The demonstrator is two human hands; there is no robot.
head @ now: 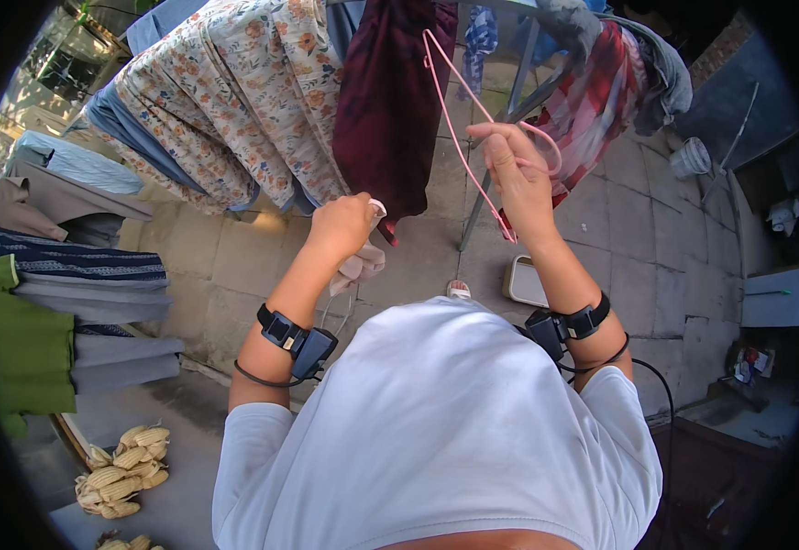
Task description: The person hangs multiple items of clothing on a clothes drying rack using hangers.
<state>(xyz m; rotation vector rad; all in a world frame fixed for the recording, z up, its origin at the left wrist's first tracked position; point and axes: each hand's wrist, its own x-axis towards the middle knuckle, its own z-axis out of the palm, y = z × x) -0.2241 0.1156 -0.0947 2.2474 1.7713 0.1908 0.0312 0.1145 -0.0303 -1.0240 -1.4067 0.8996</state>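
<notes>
A pink clothes hanger [449,130] is held in my right hand [519,172], near its hook. Its long frame points up and away, in front of a dark maroon cloth [392,103]. My left hand [344,223] is closed on a pale pinkish garment [360,268], which dangles crumpled below my fingers; its shape is mostly hidden. Just beyond my left hand, a floral sheet [255,89] hangs beside the maroon cloth. A red and white checked cloth [588,103] hangs beyond my right hand.
A metal rack leg [475,213] stands on the paved floor [619,220]. Near my foot is a light-topped box or stool [528,280]. Hung clothes, including a green garment [28,344], line the left side. Corn cobs [124,474] lie lower left; a white bucket [691,158] stands right.
</notes>
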